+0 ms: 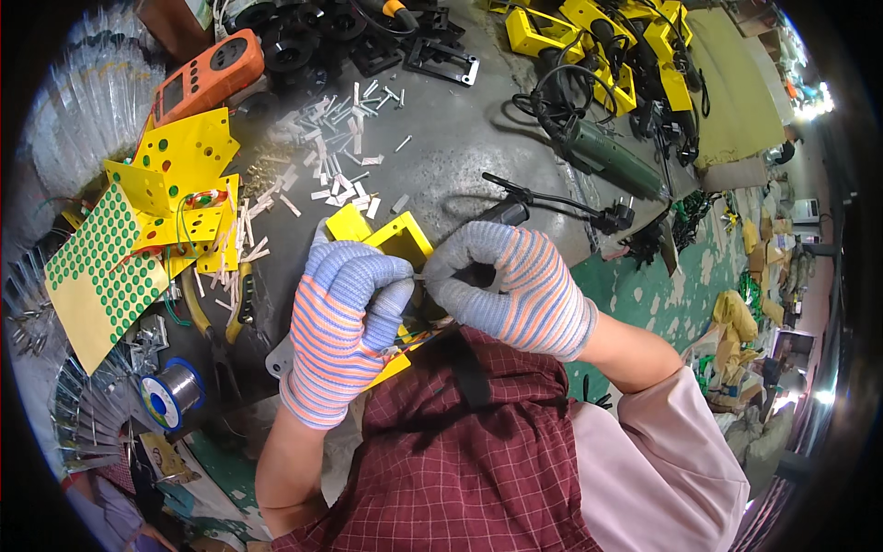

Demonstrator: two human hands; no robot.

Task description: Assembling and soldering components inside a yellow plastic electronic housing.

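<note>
I wear striped knit gloves on both hands, grey at the fingers. My right hand [510, 287] is closed in a pinch, its fingertips on something small and thin that I cannot make out. My left hand [345, 317] is curled closed, its fingertips almost meeting the right ones; what it grips is hidden by its fingers. Behind and under the left hand sits a yellow metal housing [405, 237], partly covered by it. Red and dark wires show just below the fingers, next to the housing's lower part.
Yellow brackets [189, 156], an orange meter [210, 75], a sheet of green dots [106, 267], pliers [221, 340] and a solder spool [173, 394] lie left. Screws and small white pieces [340, 138] are scattered ahead. A green power tool [612, 158] and a plug cable [570, 204] lie right.
</note>
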